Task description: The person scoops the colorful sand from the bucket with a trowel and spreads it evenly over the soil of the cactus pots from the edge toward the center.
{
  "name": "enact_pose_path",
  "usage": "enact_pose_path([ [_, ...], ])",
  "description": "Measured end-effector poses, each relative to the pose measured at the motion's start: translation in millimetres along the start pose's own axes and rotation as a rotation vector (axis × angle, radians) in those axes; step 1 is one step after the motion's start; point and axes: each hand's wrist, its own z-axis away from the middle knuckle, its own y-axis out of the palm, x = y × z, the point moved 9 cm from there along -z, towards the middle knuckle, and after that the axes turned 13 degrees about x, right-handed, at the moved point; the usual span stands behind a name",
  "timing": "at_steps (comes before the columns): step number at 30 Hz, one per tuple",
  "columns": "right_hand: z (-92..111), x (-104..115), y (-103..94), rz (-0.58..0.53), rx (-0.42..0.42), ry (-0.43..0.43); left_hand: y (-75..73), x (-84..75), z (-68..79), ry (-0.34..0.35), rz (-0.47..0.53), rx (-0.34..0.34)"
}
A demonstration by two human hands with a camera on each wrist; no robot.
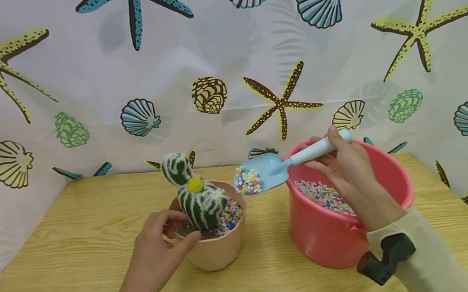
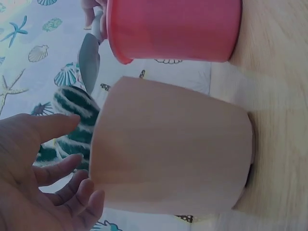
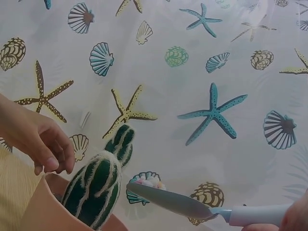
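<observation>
A green cactus [image 1: 202,204] with white fuzzy stripes and a yellow flower leans in a peach plant pot [image 1: 219,253], colourful pebbles [image 1: 232,214] beside it on the right. My left hand [image 1: 158,247] is at the pot's left rim, fingers loosely bent near the cactus base; the left wrist view shows its fingers [image 2: 72,187] spread around nothing. My right hand [image 1: 350,168] grips the white handle of a light blue trowel [image 1: 272,168] above the gap between pot and bucket. Small colourful pebbles [image 1: 248,180] lie on the tip of its blade, close to the pot's right rim.
A pink bucket [image 1: 326,233] partly filled with pebbles [image 1: 322,196] stands right of the pot, under my right forearm. Both containers rest on a wooden table [image 1: 72,253]. Behind hangs a white cloth [image 1: 219,51] printed with shells and starfish.
</observation>
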Motion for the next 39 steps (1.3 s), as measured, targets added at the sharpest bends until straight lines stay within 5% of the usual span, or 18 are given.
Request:
enact_pose_path([
  [11,-1.9,-3.2,1.4,0.014,0.01,0.001,-0.8,24.8,-10.8,-0.039,0.041,-0.023],
  [17,-2.2,-4.3,4.1,0.03,0.018,0.011,7.8,36.8,-19.1,-0.044,0.085,0.102],
  [24,-3.5,-4.5,3.2,0.027,-0.004,0.002,18.7,34.0,-26.6,0.095,0.088,0.208],
  [31,-3.1,-3.5,2.8,0.041,0.002,-0.007,20.8,35.3,-25.2,-0.01,-0.01,0.19],
  [39,-3.0,-2.9,-0.4,0.012,-0.003,0.0,29.6,31.4,-18.7,-0.158,-0.158,0.083],
])
